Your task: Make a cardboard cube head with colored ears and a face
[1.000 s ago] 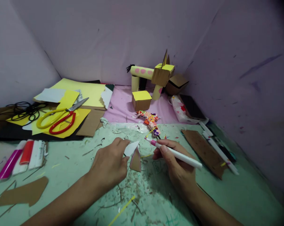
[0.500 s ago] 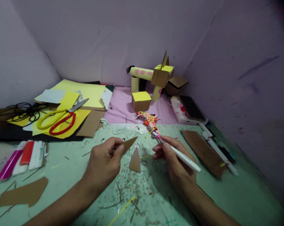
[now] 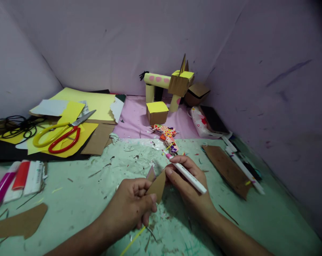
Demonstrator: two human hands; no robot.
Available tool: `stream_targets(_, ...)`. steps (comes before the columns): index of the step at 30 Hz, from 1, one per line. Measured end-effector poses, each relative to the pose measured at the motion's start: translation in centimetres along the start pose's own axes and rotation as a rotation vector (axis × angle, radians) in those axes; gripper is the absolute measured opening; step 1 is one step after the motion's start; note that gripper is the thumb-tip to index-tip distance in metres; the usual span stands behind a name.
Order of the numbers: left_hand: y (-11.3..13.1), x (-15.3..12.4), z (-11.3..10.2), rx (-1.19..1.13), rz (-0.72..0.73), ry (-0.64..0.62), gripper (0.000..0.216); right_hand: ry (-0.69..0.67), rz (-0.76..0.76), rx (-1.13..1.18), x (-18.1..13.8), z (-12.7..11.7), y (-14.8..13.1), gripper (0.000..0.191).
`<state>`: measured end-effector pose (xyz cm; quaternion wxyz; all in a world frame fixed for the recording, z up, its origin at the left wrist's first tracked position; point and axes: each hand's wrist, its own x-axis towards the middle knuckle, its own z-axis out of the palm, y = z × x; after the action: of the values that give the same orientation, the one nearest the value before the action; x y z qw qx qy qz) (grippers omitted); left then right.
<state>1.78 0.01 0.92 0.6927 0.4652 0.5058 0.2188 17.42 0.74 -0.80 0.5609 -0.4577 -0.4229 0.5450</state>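
Note:
My left hand (image 3: 131, 206) pinches a small brown cardboard triangle (image 3: 157, 186), held upright above the green table. My right hand (image 3: 189, 185) is closed round a white marker with a pink tip (image 3: 183, 171), and its thumb touches the top edge of the triangle. A second small cardboard piece (image 3: 151, 174) stands just behind the triangle, partly hidden by it.
Red and yellow scissors (image 3: 61, 132) lie on yellow paper at the left, with glue sticks (image 3: 14, 179) nearer. A cardboard animal model (image 3: 169, 85) and a yellow-topped box (image 3: 157, 112) stand at the back. Brown cardboard strip (image 3: 226, 169) and pens (image 3: 242, 164) lie at the right.
My left hand has drawn the cardboard triangle back toward me and turned it upright. My right hand with the marker has moved in until its thumb meets the triangle.

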Motion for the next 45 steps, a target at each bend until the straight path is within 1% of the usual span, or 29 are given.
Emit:
stream_targets(3, 0.0, 0.0, -0.1, 0.032, -0.017, -0.029, 0.026, 0.033, -0.016, -0.019, 0.0, 0.1, -0.1, 0.021)
stream_targets(8, -0.4, 0.2, 0.0, -0.018, -0.023, 0.013, 0.028, -0.003, -0.028, -0.040, 0.1, -0.4, 0.1, 0.022)
stream_targets(10, -0.4, 0.2, 0.0, -0.066, -0.026, 0.046, 0.026, 0.033, -0.094, -0.063, 0.1, -0.9, 0.2, 0.024)
stream_targets(12, -0.4, 0.2, 0.0, -0.130, -0.024, 0.085, 0.023, 0.088, -0.202, -0.050, 0.0, -1.6, 0.2, 0.025)
stream_targets(14, -0.2, 0.2, 0.0, -0.174, -0.017, 0.113, 0.020, 0.107, -0.284, -0.025, -0.3, -2.1, 0.1, 0.024)
stream_targets(15, -0.2, 0.2, 0.0, -0.182, -0.015, 0.120, 0.019, 0.105, -0.299, -0.043, -0.5, -2.2, 0.0, 0.023)
stream_targets(18, -0.1, 0.3, 0.1, -0.168, -0.021, 0.123, 0.017, 0.081, -0.294, -0.244, -1.2, -1.9, -0.4, 0.012)
stream_targets(20, -0.2, 0.4, 0.1, -0.152, -0.025, 0.131, 0.015, 0.033, -0.307, -0.375, -1.6, -1.4, -0.7, 0.005)
stream_targets(21, -0.2, 0.4, 0.1, -0.145, -0.028, 0.137, 0.013, 0.001, -0.325, -0.413, -1.6, -1.1, -0.8, 0.005)
stream_targets(24, -0.5, 0.5, 0.2, -0.124, -0.041, 0.145, 0.010, -0.116, -0.376, -0.490, -1.8, -0.7, -0.9, 0.007)
stream_targets(29, -0.6, 0.6, 0.4, -0.087, -0.045, 0.148, 0.011, -0.153, -0.428, -0.580, -1.9, -0.8, -0.6, 0.007)
stream_targets(32, -0.6, 0.6, 0.5, -0.091, -0.054, 0.155, 0.011, -0.244, -0.489, -0.618, -1.8, -0.9, -0.5, 0.010)
stream_targets(34, -0.6, 0.5, 0.5, -0.091, -0.045, 0.151, 0.012, -0.283, -0.502, -0.632, -1.8, -0.9, -0.4, 0.012)
stream_targets(39, -0.8, 0.5, 0.5, -0.096, -0.030, 0.148, 0.016, -0.302, -0.543, -0.679, -1.9, -0.8, -0.3, 0.016)
stream_targets(45, -0.2, 0.4, 0.7, -0.080, -0.073, 0.161, 0.015, -0.211, -0.552, -0.685, -1.8, -1.1, -0.1, 0.014)
